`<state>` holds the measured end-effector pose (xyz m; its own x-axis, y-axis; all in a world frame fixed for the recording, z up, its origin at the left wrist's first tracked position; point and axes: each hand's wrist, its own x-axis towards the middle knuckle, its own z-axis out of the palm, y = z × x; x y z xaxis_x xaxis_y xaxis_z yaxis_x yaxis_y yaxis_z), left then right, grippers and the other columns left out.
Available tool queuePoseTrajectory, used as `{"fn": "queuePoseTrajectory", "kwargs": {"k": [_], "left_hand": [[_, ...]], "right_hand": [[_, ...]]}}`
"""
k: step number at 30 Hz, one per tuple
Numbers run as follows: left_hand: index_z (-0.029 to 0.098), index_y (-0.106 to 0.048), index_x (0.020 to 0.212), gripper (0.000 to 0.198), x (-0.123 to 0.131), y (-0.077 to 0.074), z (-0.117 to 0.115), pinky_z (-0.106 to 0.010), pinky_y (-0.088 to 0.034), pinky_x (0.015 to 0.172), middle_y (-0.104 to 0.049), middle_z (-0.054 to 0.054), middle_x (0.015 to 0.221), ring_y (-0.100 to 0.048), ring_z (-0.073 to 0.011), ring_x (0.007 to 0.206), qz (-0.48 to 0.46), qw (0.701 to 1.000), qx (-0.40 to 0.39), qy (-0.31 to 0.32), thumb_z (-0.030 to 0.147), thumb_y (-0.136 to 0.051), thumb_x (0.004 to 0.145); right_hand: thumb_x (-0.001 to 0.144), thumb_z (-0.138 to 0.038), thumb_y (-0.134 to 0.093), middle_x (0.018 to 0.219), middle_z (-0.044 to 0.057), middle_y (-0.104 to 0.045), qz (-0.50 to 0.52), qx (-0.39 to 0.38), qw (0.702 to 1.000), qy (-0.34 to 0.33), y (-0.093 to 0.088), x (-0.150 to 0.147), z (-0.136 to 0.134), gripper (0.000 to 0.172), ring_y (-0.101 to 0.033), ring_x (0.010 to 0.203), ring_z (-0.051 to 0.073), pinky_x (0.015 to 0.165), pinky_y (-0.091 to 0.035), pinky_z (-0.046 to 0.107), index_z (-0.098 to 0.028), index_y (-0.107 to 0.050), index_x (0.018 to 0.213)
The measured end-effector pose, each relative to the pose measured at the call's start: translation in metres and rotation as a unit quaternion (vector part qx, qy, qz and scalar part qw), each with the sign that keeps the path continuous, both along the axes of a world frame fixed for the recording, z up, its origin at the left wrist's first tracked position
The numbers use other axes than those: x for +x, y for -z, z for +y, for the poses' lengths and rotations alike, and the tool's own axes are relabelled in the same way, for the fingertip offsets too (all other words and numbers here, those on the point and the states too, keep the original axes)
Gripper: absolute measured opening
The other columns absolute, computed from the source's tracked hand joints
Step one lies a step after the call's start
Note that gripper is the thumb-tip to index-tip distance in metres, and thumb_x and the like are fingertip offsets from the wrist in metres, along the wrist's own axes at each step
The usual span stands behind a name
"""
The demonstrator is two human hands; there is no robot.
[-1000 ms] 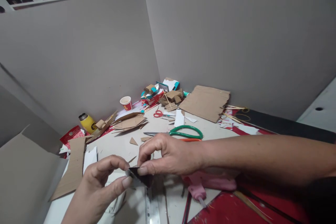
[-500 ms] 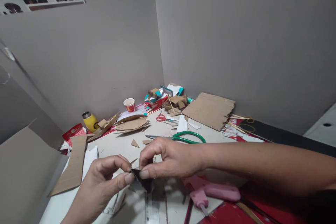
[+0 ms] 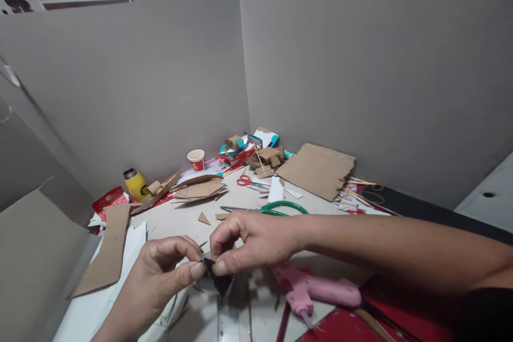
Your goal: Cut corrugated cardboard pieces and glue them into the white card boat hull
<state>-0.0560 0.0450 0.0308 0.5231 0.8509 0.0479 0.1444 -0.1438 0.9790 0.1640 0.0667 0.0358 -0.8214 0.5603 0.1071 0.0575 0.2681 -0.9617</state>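
Between both hands, low in the middle of the view, is a small dark folded piece (image 3: 219, 281) with a pointed, triangular shape; its material is hard to make out. My left hand (image 3: 160, 272) pinches its left edge between thumb and forefinger. From the right, my right hand (image 3: 250, 243) pinches its upper edge, thumb in front. Below the piece a clear ruler (image 3: 228, 323) lies on the table. Green-handled scissors (image 3: 284, 207) rest just behind my right wrist, partly covered. A pink glue gun (image 3: 320, 291) lies under my right forearm.
Small red scissors (image 3: 244, 180), a paper cup (image 3: 196, 160) and a yellow bottle (image 3: 135, 184) stand or lie farther back. A cardboard sheet (image 3: 316, 171) leans toward the right wall. A cardboard strip (image 3: 108, 251) lies at left. Cardboard scraps (image 3: 204, 218) dot the table (image 3: 168, 222).
The view has shifted slightly, so the table things sit a little farther left. Both hands keep their pinch on the dark piece, which is turned slightly, showing more of its face.
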Motion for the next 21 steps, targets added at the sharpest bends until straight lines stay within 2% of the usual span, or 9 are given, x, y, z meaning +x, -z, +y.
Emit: {"fn": "queuePoseTrajectory", "kwargs": {"k": [5,9,13,17,21], "left_hand": [[0.018,-0.068,0.070,0.013,0.000,0.006,0.002,-0.028,-0.043,0.068,-0.063,-0.002,0.075,-0.056,-0.0158,0.073,-0.025,0.999,-0.021,-0.012,0.029,-0.072,0.076],[0.019,-0.069,0.071,0.014,0.003,0.007,0.001,-0.024,-0.043,0.066,-0.064,0.000,0.071,-0.055,-0.0132,0.070,-0.054,0.997,-0.035,-0.043,0.031,-0.076,0.073],[0.021,-0.071,0.075,0.014,0.010,0.001,-0.006,-0.020,-0.044,0.065,-0.067,0.001,0.071,-0.056,-0.0109,0.069,-0.074,0.993,-0.032,-0.086,0.033,-0.076,0.072],[0.021,-0.071,0.075,0.012,0.014,-0.004,-0.007,-0.018,-0.044,0.066,-0.067,0.002,0.071,-0.056,-0.0099,0.069,-0.084,0.992,-0.014,-0.097,0.032,-0.075,0.074],[0.021,-0.070,0.075,0.012,0.009,-0.003,-0.005,-0.018,-0.046,0.066,-0.068,0.003,0.070,-0.057,-0.0094,0.067,-0.106,0.988,-0.006,-0.111,0.032,-0.074,0.075]], "right_hand": [[0.078,-0.022,-0.066,0.064,-0.003,-0.055,-0.002,-0.019,1.000,-0.007,0.002,-0.002,0.003,0.014,-0.048,0.060,0.007,0.058,-0.040,0.019,-0.010,-0.062,0.073],[0.078,-0.027,-0.067,0.065,-0.002,-0.058,-0.003,0.004,1.000,0.003,0.000,-0.002,0.004,0.016,-0.050,0.062,0.008,0.060,-0.041,0.021,-0.011,-0.063,0.074],[0.078,-0.031,-0.067,0.068,-0.001,-0.060,-0.014,0.022,0.999,0.042,-0.005,-0.002,0.000,0.018,-0.053,0.062,0.010,0.060,-0.042,0.022,-0.013,-0.062,0.075],[0.073,-0.029,-0.071,0.068,-0.002,-0.058,-0.018,0.026,0.997,0.075,-0.011,-0.002,-0.003,0.020,-0.052,0.061,0.010,0.057,-0.041,0.022,-0.016,-0.057,0.078],[0.077,-0.035,-0.069,0.072,0.000,-0.060,0.072,0.016,0.988,0.139,-0.009,0.003,0.005,0.025,-0.056,0.066,0.011,0.062,-0.045,0.024,-0.017,-0.053,0.083]]}}
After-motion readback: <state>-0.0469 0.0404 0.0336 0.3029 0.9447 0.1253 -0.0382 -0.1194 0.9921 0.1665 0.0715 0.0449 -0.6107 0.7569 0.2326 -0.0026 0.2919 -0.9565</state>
